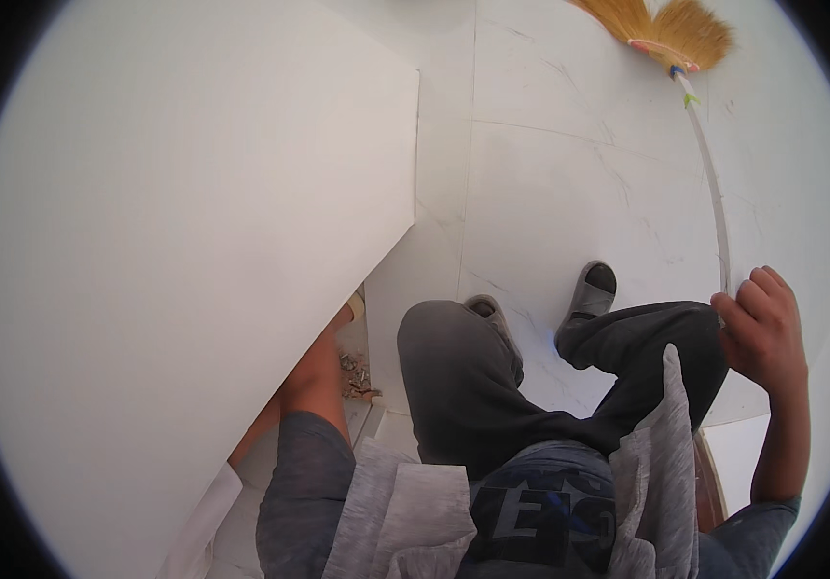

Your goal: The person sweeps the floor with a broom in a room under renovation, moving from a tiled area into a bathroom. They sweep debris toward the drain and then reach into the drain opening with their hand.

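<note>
— Two hands are working here, but only one is showing plainly. The right hand (762,328) is curling its fingers tight around the thin white handle of a broom (714,193), low on the right.

— Where is the broom lying?

— It is slanting up and away over the pale tiled floor (569,174), its straw head (676,34) sitting at the top edge, well apart from the feet.

— And the left hand?

— The left forearm (314,381) is reaching forward and disappearing behind a big white board (183,251), so I cannot tell whether that hand is gripping or spread. The board is filling the whole left side, tilting over the arm.

— What is lying near that arm?

— Small bits of debris (357,374) are sitting on the floor just beside it, under the board's edge.

— And the person?

— They are wearing dark grey trousers (463,386) and grey slippers (591,289), both feet planted on the tiles between the board and the broom.
</note>
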Motion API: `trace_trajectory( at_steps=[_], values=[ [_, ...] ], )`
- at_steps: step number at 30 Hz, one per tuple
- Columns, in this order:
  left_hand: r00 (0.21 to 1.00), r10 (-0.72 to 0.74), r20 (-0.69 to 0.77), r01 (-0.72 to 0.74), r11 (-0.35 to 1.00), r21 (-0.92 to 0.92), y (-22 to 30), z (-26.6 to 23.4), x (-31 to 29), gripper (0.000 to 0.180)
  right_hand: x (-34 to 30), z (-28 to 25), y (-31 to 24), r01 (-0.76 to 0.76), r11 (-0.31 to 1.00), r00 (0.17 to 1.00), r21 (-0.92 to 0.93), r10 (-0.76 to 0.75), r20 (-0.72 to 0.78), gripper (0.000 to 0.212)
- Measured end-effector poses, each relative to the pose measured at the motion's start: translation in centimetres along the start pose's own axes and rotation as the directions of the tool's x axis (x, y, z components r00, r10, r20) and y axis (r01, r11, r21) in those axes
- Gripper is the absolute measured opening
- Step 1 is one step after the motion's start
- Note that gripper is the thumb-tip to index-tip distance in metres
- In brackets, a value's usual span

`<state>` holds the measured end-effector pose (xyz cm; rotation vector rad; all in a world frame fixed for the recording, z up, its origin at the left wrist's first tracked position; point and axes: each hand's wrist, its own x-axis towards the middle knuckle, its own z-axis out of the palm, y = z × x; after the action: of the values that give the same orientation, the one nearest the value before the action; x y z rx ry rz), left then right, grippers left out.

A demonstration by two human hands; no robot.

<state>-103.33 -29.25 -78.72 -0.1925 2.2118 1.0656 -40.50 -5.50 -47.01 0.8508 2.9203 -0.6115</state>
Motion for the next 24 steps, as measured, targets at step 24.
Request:
trace_trajectory(
  at_steps=[24],
  values=[
    [0.987, -0.086, -0.135, 0.158, 0.641, 0.751, -8.1, -1.7, -15.8, 0.046, -4.0, -3.2, 3.5, -0.484, 0.278, 0.663, 0.83, 0.735, 0.14, 0.058]
  ],
)
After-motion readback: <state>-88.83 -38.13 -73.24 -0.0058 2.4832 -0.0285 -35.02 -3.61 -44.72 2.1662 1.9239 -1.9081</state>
